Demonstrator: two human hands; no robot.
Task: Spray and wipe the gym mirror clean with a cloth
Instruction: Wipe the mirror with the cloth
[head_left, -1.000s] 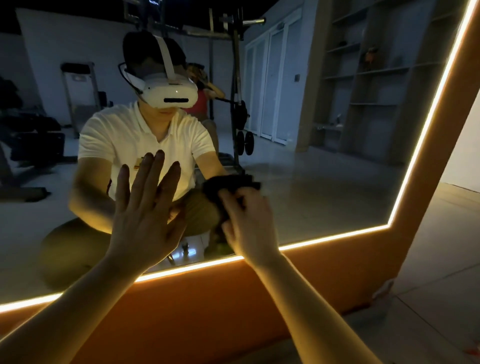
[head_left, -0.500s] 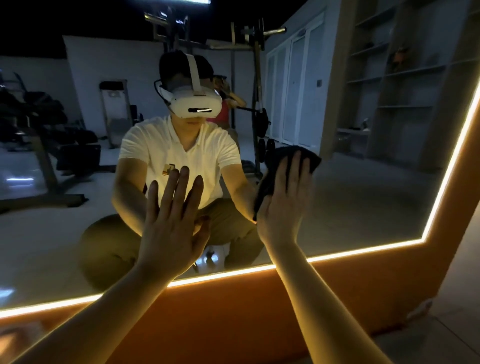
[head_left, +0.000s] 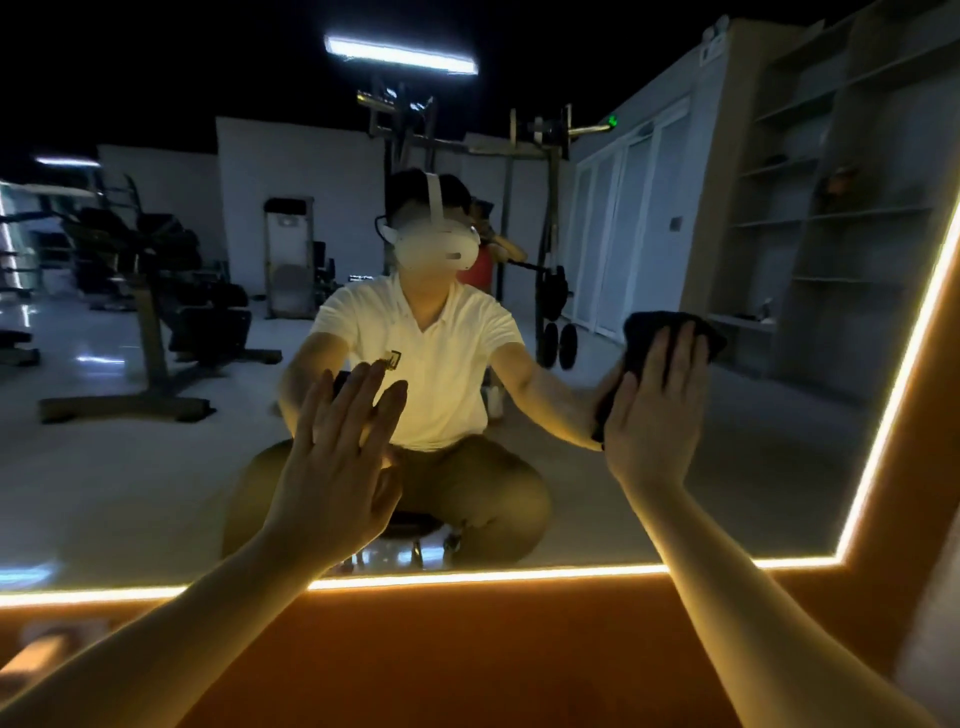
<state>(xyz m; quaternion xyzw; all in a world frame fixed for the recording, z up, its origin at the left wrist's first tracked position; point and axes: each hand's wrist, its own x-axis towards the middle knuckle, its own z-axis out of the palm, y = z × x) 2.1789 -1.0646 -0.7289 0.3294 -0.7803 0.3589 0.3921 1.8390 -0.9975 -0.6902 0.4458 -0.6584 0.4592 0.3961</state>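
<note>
A large gym mirror (head_left: 753, 447) fills the view, edged below and at the right by a glowing light strip (head_left: 493, 576). My right hand (head_left: 654, 415) lies flat with straight fingers on a dark cloth (head_left: 644, 327), pressing it against the glass at the right. My left hand (head_left: 337, 467) rests flat on the mirror left of centre, fingers straight and spread, holding nothing. No spray bottle shows.
An orange frame (head_left: 467, 649) runs under the mirror and up its slanted right side. The glass reflects a crouching person in a white shirt, gym machines at the left, a weight rack, doors and shelves at the right.
My right hand went from clutching the cloth low near the mirror's bottom edge to pressing it flat, sweeping up and to the right. My left hand stayed flat on the glass.
</note>
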